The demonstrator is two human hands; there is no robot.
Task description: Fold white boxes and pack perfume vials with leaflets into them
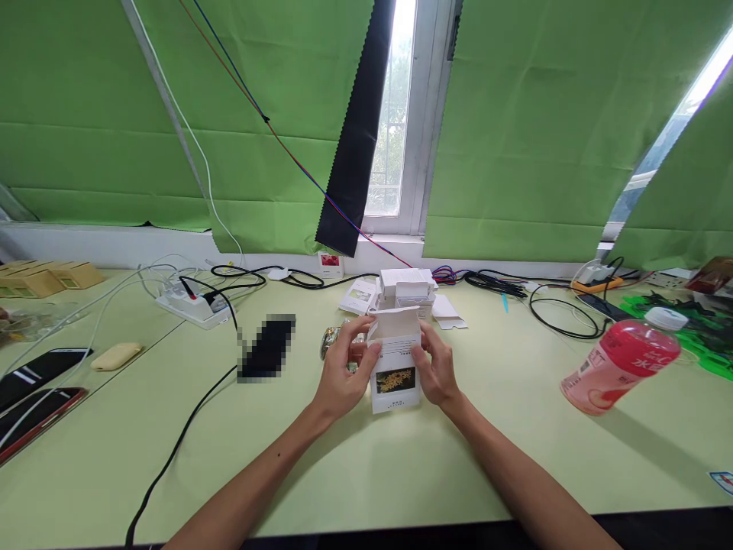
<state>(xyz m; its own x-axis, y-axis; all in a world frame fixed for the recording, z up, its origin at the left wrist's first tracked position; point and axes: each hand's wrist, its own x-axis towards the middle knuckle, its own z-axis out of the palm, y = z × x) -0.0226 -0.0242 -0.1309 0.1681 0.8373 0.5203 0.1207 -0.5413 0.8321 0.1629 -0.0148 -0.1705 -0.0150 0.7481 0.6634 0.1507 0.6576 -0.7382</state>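
Both of my hands hold a small white carton (395, 373) upright on the pale green table (401, 466), its top flap open and a dark picture with yellow flowers on its front. My left hand (343, 370) grips the carton's left side, thumb at the open flap. My right hand (436, 367) clasps the right side. Just behind my left hand lies a small shiny round object (329, 340), partly hidden. A stack of similar white cartons (405, 290) stands behind the held one.
A pink drink bottle (621, 363) with a white cap stands at the right. A white power strip (192, 304) and cables lie at the back left, phones (34, 393) at the left edge, a blurred dark object (266, 347) left of my hands.
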